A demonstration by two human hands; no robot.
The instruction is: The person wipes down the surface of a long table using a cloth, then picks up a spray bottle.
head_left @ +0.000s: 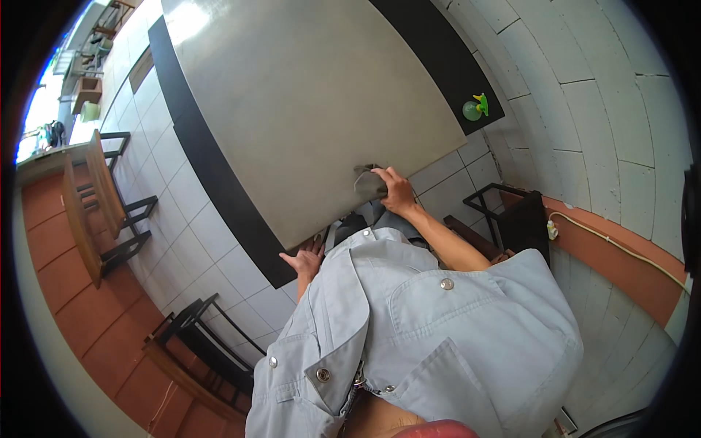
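Low and left of centre, your left hand [307, 261] sits by the near corner of the tabletop [314, 95], thumb stuck out to the left, fingers spread and nothing visible in them; whether they press on the edge you cannot tell. Just right of the frame's centre, the dark cloth [367, 185] lies bunched at the tabletop's near edge. It looks light, soft and limp, hard to break, and likely to slide easily on that smooth surface; a folded wad under flat fingers should give the best hold. Your right hand [396, 191] has its fingers bent around the cloth's right side, gripping it, with your bare right forearm slanting up and left from the lower right. Farther right, a green spray bottle [473, 111] stands on the dark border.
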